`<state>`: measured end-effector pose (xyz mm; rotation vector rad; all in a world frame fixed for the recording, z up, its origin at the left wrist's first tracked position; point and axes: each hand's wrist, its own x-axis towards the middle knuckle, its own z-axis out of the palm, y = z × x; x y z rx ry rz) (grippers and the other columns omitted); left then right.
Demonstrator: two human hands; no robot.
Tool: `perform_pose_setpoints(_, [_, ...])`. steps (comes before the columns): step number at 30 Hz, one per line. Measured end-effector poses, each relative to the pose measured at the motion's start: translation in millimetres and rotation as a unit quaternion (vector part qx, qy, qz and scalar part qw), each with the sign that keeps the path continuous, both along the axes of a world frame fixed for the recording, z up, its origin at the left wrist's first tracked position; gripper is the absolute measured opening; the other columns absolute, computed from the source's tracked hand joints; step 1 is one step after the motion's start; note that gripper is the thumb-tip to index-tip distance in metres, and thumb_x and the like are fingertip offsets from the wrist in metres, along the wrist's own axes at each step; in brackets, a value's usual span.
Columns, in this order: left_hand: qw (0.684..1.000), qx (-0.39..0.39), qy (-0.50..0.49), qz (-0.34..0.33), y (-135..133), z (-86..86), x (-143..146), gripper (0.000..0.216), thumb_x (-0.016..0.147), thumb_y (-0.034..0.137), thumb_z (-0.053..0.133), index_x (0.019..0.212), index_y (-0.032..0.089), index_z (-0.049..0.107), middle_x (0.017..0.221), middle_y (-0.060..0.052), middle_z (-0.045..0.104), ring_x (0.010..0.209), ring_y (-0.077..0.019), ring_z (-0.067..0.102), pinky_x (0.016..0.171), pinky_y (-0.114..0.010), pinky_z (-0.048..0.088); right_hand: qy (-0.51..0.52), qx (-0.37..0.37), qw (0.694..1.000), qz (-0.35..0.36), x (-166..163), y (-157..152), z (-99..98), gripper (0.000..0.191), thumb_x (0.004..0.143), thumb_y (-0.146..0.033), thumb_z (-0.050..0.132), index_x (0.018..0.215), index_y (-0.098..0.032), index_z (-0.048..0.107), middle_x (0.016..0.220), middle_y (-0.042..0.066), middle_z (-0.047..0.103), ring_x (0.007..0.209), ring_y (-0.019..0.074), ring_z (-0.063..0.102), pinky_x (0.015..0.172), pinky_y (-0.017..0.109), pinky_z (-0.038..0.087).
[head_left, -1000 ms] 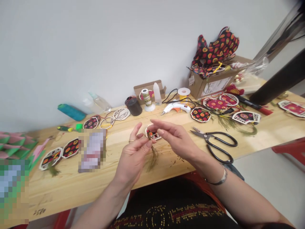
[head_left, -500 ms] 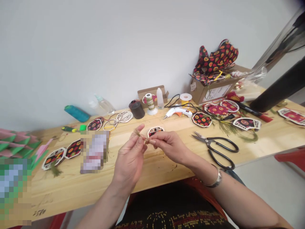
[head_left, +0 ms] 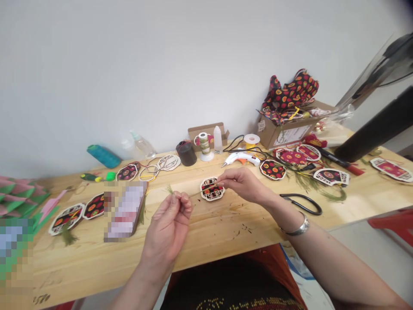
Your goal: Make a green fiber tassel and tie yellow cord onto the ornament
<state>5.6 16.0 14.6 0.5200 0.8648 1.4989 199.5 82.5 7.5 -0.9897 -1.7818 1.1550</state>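
My left hand (head_left: 167, 226) is closed in a pinch on a small bundle of green tassel thread (head_left: 169, 189), whose frayed end sticks up above the thumb. Thread of the same kind appears to run across to my right hand (head_left: 241, 183), where thumb and forefinger are pressed together on it. Under this line lies a pale lattice-framed ornament (head_left: 212, 189) with dark floral fabric, flat on the wooden table (head_left: 206, 232). My right forearm covers the blades of the black scissors; one handle loop (head_left: 303, 204) shows beside it.
A white glue gun (head_left: 241, 158), thread spools (head_left: 204, 146) and a cardboard box (head_left: 287, 129) of fabric stand along the wall. More ornaments (head_left: 272, 169) lie right, others (head_left: 67, 218) left. A partly blurred, phone-like slab (head_left: 129, 211) is left of my hands. Dark scraps dot the table.
My hands have drawn apart, the right one moving up and right, with thread between them. The lattice ornament is now uncovered, while my right arm hides more of the scissors.
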Motion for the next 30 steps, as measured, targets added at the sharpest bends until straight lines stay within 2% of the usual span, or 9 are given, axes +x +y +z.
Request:
perform_pose_setpoints(7, [0.999, -0.02, -0.012, 0.043, -3, -8.2, -9, 0.008, 0.068, 0.012, 0.073, 0.07, 0.013, 0.066, 0.069, 0.0, 0.06, 0.064, -0.0075, 0.056, 0.06, -0.014, 0.051, -0.025, 0.031, 0.999, -0.017, 5, 11, 0.2, 0.013, 0.077, -0.023, 0.061, 0.07, -0.017, 0.07, 0.063, 0.0, 0.067, 0.062, 0.0124, 0.057, 0.059, 0.025, 0.042])
perform_pose_setpoints(13, [0.998, -0.027, -0.014, 0.047, -4, -11.6, -13, 0.007, 0.069, 0.013, 0.073, 0.07, 0.013, 0.066, 0.07, 0.0, 0.061, 0.064, -0.0073, 0.056, 0.06, -0.014, 0.051, -0.066, 0.05, 0.996, -0.014, 3, 15, -1.2, 0.015, 0.079, -0.022, 0.059, 0.071, -0.017, 0.071, 0.064, 0.001, 0.067, 0.062, 0.0129, 0.058, 0.061, 0.026, 0.044])
perform_pose_setpoints(15, [0.999, -0.015, 0.0, 0.044, -4, -10.7, -14, 0.007, 0.069, 0.015, 0.073, 0.07, 0.014, 0.066, 0.07, 0.0, 0.061, 0.065, -0.0074, 0.056, 0.061, -0.014, 0.051, -0.11, 0.063, 0.992, -0.027, 2, 15, -1.0, 0.016, 0.08, -0.019, 0.057, 0.076, -0.017, 0.072, 0.071, 0.004, 0.071, 0.069, 0.016, 0.062, 0.067, 0.03, 0.046])
perform_pose_setpoints(18, [0.998, 0.012, 0.043, 0.032, -4, -7.5, -13, 0.007, 0.069, 0.017, 0.074, 0.071, 0.014, 0.068, 0.071, -0.001, 0.062, 0.066, -0.0087, 0.057, 0.062, -0.017, 0.05, -0.134, 0.113, 0.981, -0.077, -6, 7, 3.7, 0.024, 0.083, -0.015, 0.052, 0.093, -0.018, 0.073, 0.095, 0.009, 0.072, 0.092, 0.0217, 0.063, 0.085, 0.039, 0.046])
perform_pose_setpoints(19, [0.998, 0.019, 0.058, 0.023, -4, -6.3, -12, 0.007, 0.07, 0.018, 0.074, 0.072, 0.015, 0.068, 0.072, -0.001, 0.063, 0.066, -0.0093, 0.057, 0.061, -0.017, 0.05, -0.111, 0.123, 0.984, -0.07, -12, 2, 6.2, 0.027, 0.084, -0.015, 0.049, 0.101, -0.019, 0.071, 0.104, 0.009, 0.07, 0.1, 0.0219, 0.062, 0.09, 0.041, 0.044])
perform_pose_setpoints(21, [0.997, 0.027, 0.078, 0.0, -3, -4.1, -9, 0.007, 0.071, 0.019, 0.073, 0.071, 0.015, 0.068, 0.072, -0.002, 0.063, 0.066, -0.0099, 0.057, 0.06, -0.018, 0.049, -0.038, 0.113, 0.993, -0.001, -26, -10, 11.0, 0.032, 0.088, -0.017, 0.045, 0.114, -0.02, 0.064, 0.115, 0.008, 0.066, 0.107, 0.0195, 0.059, 0.094, 0.04, 0.044])
perform_pose_setpoints(23, [0.996, 0.034, 0.082, -0.017, -2, -2.7, -6, 0.006, 0.072, 0.02, 0.072, 0.072, 0.014, 0.068, 0.071, -0.002, 0.063, 0.065, -0.0097, 0.056, 0.06, -0.019, 0.049, 0.02, 0.085, 0.993, 0.079, -41, -22, 13.5, 0.035, 0.091, -0.019, 0.041, 0.121, -0.02, 0.059, 0.118, 0.007, 0.064, 0.108, 0.0167, 0.059, 0.095, 0.037, 0.045])
perform_pose_setpoints(25, [0.996, 0.043, 0.08, -0.023, 0, -2.1, -5, 0.006, 0.073, 0.02, 0.071, 0.073, 0.014, 0.069, 0.07, -0.001, 0.063, 0.065, -0.0092, 0.055, 0.061, -0.019, 0.049, 0.043, 0.071, 0.989, 0.119, -52, -29, 12.6, 0.036, 0.092, -0.019, 0.04, 0.123, -0.019, 0.057, 0.116, 0.006, 0.065, 0.105, 0.0157, 0.06, 0.093, 0.034, 0.047])
perform_pose_setpoints(30, [0.997, 0.029, 0.065, -0.022, 0, -2.5, -5, 0.007, 0.072, 0.019, 0.071, 0.071, 0.013, 0.068, 0.069, -0.002, 0.063, 0.064, -0.0089, 0.056, 0.061, -0.017, 0.048, 0.024, 0.088, 0.99, 0.104, -52, -26, 4.1, 0.027, 0.089, -0.019, 0.048, 0.108, -0.018, 0.067, 0.095, 0.006, 0.07, 0.085, 0.0149, 0.063, 0.079, 0.03, 0.049])
